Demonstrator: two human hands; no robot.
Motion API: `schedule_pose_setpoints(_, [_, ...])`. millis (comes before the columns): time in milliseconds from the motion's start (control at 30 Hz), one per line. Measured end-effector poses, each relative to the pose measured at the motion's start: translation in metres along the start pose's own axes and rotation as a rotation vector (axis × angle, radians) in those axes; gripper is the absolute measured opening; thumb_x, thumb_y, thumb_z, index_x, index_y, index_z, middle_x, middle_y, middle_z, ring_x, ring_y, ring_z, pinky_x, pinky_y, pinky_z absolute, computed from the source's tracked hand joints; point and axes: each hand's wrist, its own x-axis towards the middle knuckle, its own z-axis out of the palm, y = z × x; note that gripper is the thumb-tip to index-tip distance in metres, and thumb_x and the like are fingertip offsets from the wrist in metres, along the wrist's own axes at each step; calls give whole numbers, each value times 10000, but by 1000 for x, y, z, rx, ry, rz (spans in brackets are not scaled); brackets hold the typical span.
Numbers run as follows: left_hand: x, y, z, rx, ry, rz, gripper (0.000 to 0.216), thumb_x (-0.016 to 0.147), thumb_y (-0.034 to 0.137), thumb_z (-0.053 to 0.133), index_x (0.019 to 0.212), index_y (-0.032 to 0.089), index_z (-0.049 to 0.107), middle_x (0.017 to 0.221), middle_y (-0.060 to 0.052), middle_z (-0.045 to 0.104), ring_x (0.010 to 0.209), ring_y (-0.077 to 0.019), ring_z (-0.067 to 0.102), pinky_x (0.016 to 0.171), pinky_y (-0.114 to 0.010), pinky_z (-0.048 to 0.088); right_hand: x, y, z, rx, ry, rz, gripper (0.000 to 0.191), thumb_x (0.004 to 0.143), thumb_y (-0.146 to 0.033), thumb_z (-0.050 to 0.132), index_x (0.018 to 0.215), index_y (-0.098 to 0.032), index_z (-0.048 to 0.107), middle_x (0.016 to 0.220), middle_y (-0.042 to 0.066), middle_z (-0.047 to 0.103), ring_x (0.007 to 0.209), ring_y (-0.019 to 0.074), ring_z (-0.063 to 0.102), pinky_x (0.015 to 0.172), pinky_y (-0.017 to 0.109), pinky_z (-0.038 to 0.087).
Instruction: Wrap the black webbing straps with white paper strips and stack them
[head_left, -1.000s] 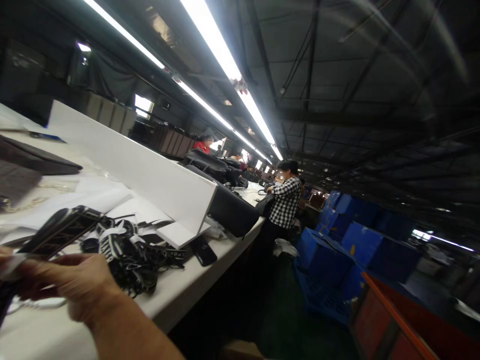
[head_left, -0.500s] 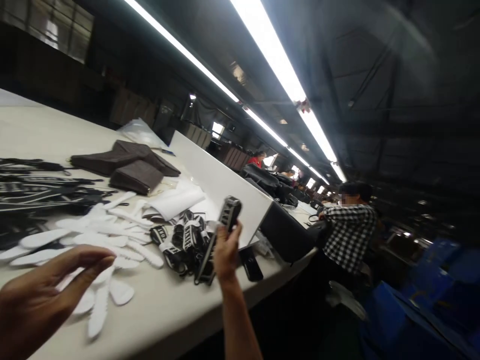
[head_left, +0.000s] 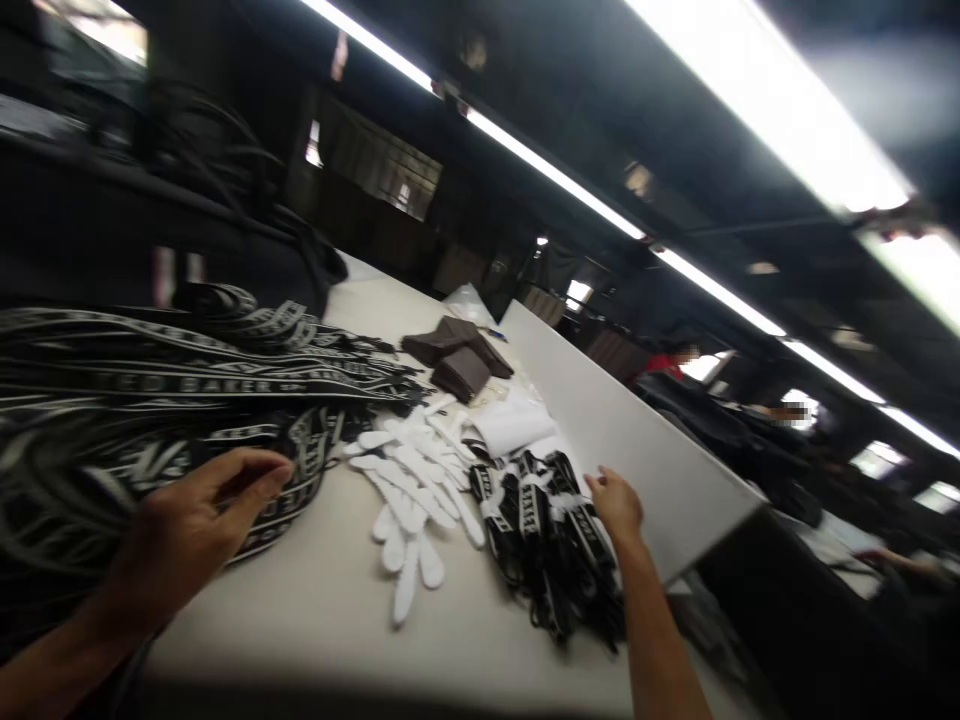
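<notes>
My left hand (head_left: 214, 510) hovers in front of a large heap of black straps with white lettering (head_left: 187, 385). Its thumb and fingertips come together, and nothing shows between them. Over at the right, my right hand (head_left: 619, 505) is beside a pile of folded strap bundles (head_left: 547, 530), each wrapped with a white band. Its fingers are loosely bent and slightly apart, with no bundle in them. Between the heap and the bundles lie many white, narrow, notched paper bands (head_left: 412, 475). Motion blur softens both hands.
Dark brown folded pieces (head_left: 461, 365) and white sheets (head_left: 514, 425) lie farther back on the pale table (head_left: 315, 620). A white upright board (head_left: 622, 420) borders the right side. A big black bag (head_left: 112, 220) stands behind the straps. Another person's arm (head_left: 904, 565) shows at far right.
My view has swung left, bringing the strap heap into fuller sight. The strap bundle that my right hand held upright has been let go at the pile. My left hand stays pinched, now before the straps.
</notes>
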Motion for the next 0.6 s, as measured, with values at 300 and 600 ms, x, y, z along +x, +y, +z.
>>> schedule_pose_setpoints(300, [69, -38, -86, 574, 365, 42, 363, 851, 365, 509, 1082, 123, 650, 1252, -166, 564, 1234, -295, 506, 1086, -406, 381, -103, -164, 119, 615, -661, -583, 314, 850, -389, 605, 1059, -184, 720, 1036, 100, 720, 941, 234, 683, 846, 364, 552])
schedule_pose_setpoints(600, [160, -52, -72, 710, -314, 254, 484, 789, 388, 625, 1209, 150, 595, 1277, -110, 613, 1206, -254, 544, 1048, -310, 393, -201, -252, 185, 645, -837, -848, 289, 806, -208, 722, 1094, -242, 718, 1069, 50, 678, 986, 197, 649, 923, 327, 501])
